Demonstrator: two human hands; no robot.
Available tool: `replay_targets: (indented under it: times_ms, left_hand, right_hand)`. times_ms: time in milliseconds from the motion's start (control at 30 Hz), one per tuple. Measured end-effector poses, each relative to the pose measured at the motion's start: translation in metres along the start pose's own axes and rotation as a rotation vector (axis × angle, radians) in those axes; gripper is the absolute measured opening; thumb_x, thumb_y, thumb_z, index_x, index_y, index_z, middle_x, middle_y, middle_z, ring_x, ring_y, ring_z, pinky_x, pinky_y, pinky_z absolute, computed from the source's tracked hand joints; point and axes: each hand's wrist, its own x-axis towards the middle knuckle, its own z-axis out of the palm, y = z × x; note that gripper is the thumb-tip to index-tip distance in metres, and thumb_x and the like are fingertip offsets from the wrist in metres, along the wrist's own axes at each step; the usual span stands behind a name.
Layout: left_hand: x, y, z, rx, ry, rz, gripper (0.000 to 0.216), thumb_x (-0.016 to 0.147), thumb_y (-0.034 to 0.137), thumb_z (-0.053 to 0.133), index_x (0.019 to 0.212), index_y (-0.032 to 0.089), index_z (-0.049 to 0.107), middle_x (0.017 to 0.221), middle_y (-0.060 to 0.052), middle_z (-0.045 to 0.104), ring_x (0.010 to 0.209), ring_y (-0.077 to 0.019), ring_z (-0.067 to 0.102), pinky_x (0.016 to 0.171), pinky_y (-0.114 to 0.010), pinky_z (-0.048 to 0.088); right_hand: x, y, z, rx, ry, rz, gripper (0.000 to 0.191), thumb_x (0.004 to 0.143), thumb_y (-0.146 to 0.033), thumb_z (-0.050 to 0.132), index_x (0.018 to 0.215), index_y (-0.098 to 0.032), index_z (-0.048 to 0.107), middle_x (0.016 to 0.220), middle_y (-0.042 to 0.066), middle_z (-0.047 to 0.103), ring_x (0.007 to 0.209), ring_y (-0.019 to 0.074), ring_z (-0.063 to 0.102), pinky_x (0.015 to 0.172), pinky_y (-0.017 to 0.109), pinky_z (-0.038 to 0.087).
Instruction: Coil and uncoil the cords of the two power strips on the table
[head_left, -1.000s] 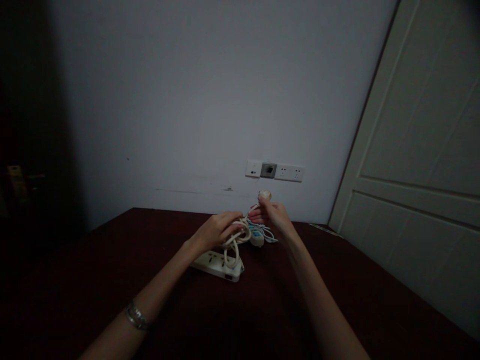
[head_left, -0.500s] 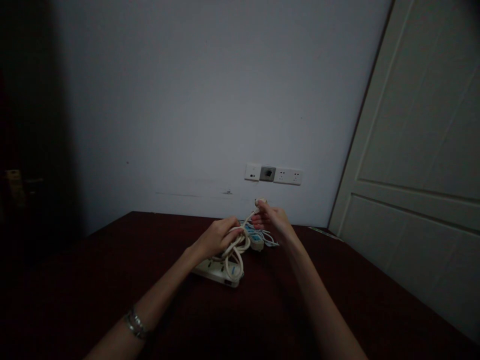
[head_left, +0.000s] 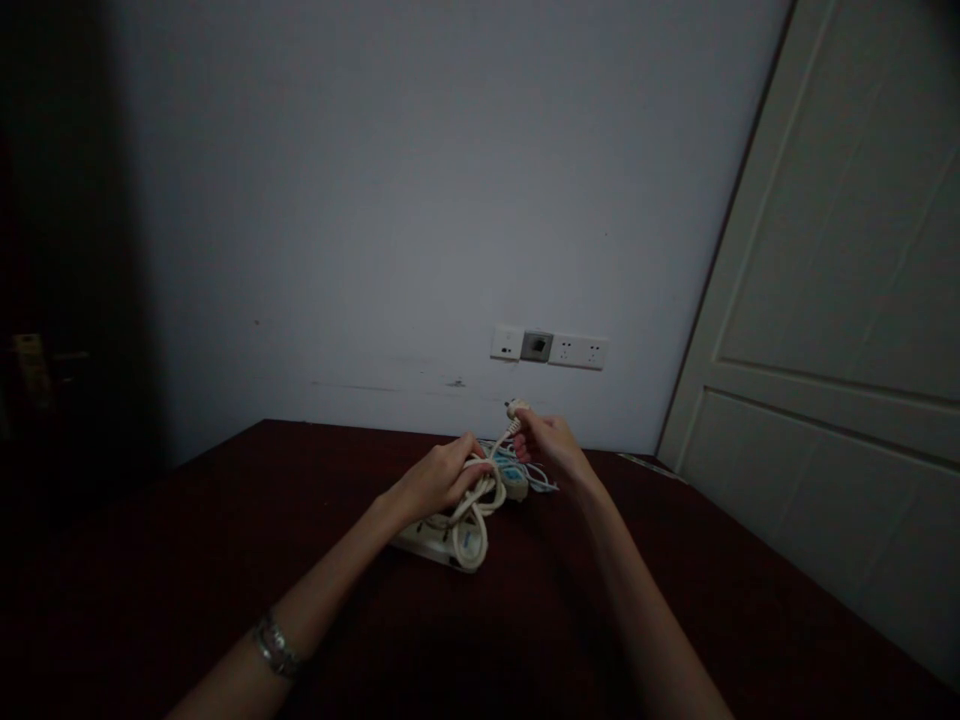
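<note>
Since the first of the earlier frames, the cream plug (head_left: 516,409) has dropped a little and come leftward, its prongs now showing at the far left, and the fingers of the right grip (head_left: 551,443), spread then, are now curled in. That grip is clamped on the plug, thumb and forefinger pinching its near side, so the plug stands just beyond the fingertips, raised off the surface (head_left: 337,520) and tilted up toward the wall. From it the cord runs down and left into a looped coil (head_left: 466,508), on which the left grip (head_left: 441,480) is clamped, the thumb lying across the upper loops. Handling this well would probably mean keeping the left grip firm enough that the loops do not spill, yet loose enough for a strand to slide, while the right grip steers the plug by its moulded body rather than by the cord, with the short length between the two grips kept free of twists. Beneath the coil lies a white power strip (head_left: 426,546), partly covered by loops; whether the left hand touches it I cannot tell. Just behind and to the right is a blue-and-white strip (head_left: 515,489) with a thin pale cord (head_left: 541,480) beside it, and beyond, on the wall, white sockets (head_left: 577,352).
</note>
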Motion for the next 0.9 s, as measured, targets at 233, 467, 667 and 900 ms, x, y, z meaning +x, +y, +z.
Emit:
replay_targets:
  times_ms: [233,467,667,900]
  left_hand:
    - [-0.002,0.004,0.001,0.028,-0.009,0.037,0.016,0.09,0.032,0.042,0.09,0.017,0.048,0.075,-0.002,0.059,0.062,-0.0126,0.054,0.059,-0.025,0.041]
    - [-0.002,0.003,-0.003,0.107,0.046,0.078,0.016,0.091,0.032,0.04,0.091,0.018,0.047,0.079,-0.003,0.059,0.067,-0.014,0.056,0.063,-0.026,0.043]
    - [-0.001,0.003,-0.002,0.155,0.071,0.105,0.02,0.091,0.034,0.038,0.091,0.017,0.048,0.079,-0.004,0.058,0.066,-0.0142,0.056,0.062,-0.026,0.042]
    - [0.0,0.0,-0.004,0.203,0.133,0.124,0.022,0.092,0.034,0.035,0.093,0.016,0.048,0.082,-0.005,0.058,0.068,-0.0148,0.056,0.064,-0.027,0.043]
  right_hand:
    - [-0.003,0.0,0.003,-0.162,-0.136,-0.012,0.042,0.081,-0.037,0.047,0.047,-0.014,0.054,0.036,0.0,0.05,0.03,0.0068,0.041,0.032,0.017,0.032]
    - [-0.007,0.001,0.0,-0.388,-0.241,-0.094,0.048,0.078,-0.041,0.048,0.036,-0.017,0.044,0.028,-0.004,0.036,0.026,0.0039,0.028,0.031,0.018,0.019]
    - [-0.008,0.002,0.001,-0.279,-0.286,-0.043,0.041,0.072,-0.041,0.053,0.042,-0.018,0.036,0.034,-0.008,0.03,0.03,0.0023,0.022,0.033,0.018,0.015]
    - [-0.005,0.009,0.012,-0.192,-0.369,0.021,0.037,0.074,-0.037,0.048,0.046,-0.019,0.034,0.036,-0.009,0.028,0.031,0.0023,0.02,0.035,0.018,0.015]
